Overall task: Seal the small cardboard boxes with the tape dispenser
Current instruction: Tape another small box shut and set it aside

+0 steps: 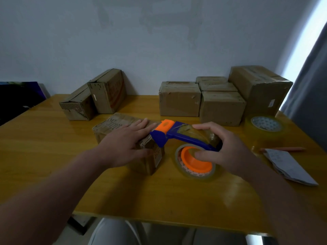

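A small cardboard box (113,126) lies on the yellow table (44,156) in front of me. My left hand (123,140) rests flat on its top, fingers spread, pressing it down. My right hand (224,147) grips a blue and orange tape dispenser (169,133) with a clear tape roll (194,161) on an orange hub. The dispenser's orange nose touches the box's right top edge, next to my left fingertips.
Two cardboard boxes (93,98) lean at the back left. Several more boxes (219,105) are grouped at the back right. A spare tape roll (266,123) lies at the right, with folded paper (286,165) and a pencil (283,149) nearer me.
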{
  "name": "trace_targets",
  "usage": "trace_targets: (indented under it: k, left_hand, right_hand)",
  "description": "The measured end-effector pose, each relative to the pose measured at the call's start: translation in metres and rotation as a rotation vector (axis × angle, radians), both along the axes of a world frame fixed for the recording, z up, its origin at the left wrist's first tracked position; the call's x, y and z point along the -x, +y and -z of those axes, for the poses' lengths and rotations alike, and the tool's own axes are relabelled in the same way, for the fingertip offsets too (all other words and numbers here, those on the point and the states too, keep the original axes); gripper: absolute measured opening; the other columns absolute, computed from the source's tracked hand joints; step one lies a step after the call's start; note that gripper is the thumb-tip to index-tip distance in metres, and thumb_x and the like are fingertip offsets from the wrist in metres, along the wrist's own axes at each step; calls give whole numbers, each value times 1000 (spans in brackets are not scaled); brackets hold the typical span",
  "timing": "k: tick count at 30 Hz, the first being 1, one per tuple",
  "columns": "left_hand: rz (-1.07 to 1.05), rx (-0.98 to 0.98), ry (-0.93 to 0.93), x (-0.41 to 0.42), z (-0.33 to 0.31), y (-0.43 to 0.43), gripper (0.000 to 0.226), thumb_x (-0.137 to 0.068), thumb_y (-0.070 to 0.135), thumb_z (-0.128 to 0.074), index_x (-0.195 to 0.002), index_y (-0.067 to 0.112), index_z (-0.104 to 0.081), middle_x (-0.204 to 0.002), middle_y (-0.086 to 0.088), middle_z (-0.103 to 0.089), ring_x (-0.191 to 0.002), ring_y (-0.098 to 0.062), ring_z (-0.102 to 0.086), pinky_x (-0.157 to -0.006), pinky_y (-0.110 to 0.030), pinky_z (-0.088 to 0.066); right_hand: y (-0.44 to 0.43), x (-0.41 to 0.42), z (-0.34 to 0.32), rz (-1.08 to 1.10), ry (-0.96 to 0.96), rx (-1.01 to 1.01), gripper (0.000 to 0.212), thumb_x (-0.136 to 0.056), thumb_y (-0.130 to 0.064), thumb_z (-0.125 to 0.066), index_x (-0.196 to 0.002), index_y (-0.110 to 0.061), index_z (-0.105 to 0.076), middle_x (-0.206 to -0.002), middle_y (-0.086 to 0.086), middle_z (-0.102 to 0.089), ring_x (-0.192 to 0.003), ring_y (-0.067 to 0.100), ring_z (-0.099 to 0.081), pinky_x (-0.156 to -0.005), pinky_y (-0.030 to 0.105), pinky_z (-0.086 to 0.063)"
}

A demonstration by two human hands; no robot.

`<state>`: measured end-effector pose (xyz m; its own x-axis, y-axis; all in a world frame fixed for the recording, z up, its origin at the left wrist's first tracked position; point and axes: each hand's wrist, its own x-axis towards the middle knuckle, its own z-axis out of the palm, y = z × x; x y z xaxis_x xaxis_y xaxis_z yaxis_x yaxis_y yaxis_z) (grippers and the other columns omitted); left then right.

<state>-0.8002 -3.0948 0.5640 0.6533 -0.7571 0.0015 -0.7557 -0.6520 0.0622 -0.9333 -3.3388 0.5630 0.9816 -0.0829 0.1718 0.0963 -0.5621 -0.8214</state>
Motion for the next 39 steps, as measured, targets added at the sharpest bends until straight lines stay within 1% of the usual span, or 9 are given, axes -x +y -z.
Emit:
trace_targets:
  k: [3,5,8,12,20,24,27,33,39]
  left_hand:
    - [-20,-20,19,0,-1,-1,84,-64,81,-13,-138,52,14,-157,9,6,-144,-8,0,-114,-34,-11]
    - [-29,-28,13,0,-1,-1,84,-63,80,-13,-138,52,14,-158,9,6,-144,-9,-1,-114,-35,-13]
    - [-27,-20,2,1,-1,-1,83,-64,80,-14,-138,52,13,-158,6,4,-145,-11,-2,-114,-36,-12]
    - [-24,-19,1,2,-1,-1,86,-63,80,-15,-139,50,11,-159,5,3,-145,-14,-4,-114,-35,-11]
    - [-18,-13,-20,0,0,0,95,-62,78,-16,-147,42,3,-159,3,1,-145,-12,-5,-113,-32,-8]
    - [-7,11,-36,-1,2,-1,93,-63,76,-16,-147,41,2,-159,1,-1,-145,-13,-6,-114,-32,-8]
    - [-12,9,-48,1,1,-2,94,-63,75,-14,-148,40,1,-159,2,-2,-145,-14,-7,-114,-34,-10]
    - [-9,20,-54,3,1,-1,94,-63,74,-14,-149,39,0,-159,1,-3,-145,-14,-7,-114,-33,-10]
    - [-14,17,-58,2,2,-1,93,-64,73,-14,-149,40,1,-159,2,-2,-145,-13,-6,-113,-30,-6]
  right_hand:
    - [-13,10,-2,-2,26,18,60,-68,-21,-84,-109,-54,-56,-90,0,-68,-74,22,-66,-65,44,-56]
    - [-23,18,-3,14,57,9,58,-68,-21,-84,-105,-57,-58,-93,0,-69,-78,23,-67,-69,49,-57]
    - [-25,20,-5,2,106,73,55,-69,-23,-82,-106,-54,-57,-90,-1,-70,-72,17,-67,-65,39,-58]
    - [-5,3,-11,-33,150,228,52,-74,-21,-77,-115,-43,-55,-77,-4,-64,-55,8,-57,-50,20,-45]
    - [10,-24,-36,-58,258,303,47,-74,-18,-75,-112,-39,-56,-82,-3,-60,-51,5,-50,-46,16,-40]
    - [10,-34,-46,-55,308,276,48,-70,-19,-77,-108,-40,-58,-109,-2,-55,-77,19,-60,-61,28,-47]
    - [8,-40,-49,-65,338,255,43,-69,-20,-77,-104,-40,-60,-123,-4,-46,-95,18,-55,-71,32,-47]
    - [6,-46,-51,-56,411,158,33,-73,-19,-75,-100,-34,-65,-109,-11,-54,-98,11,-53,-76,31,-43]
    - [3,-37,-40,4,524,5,25,-75,-15,-72,-98,-24,-69,-101,3,-67,-96,21,-63,-86,40,-50]
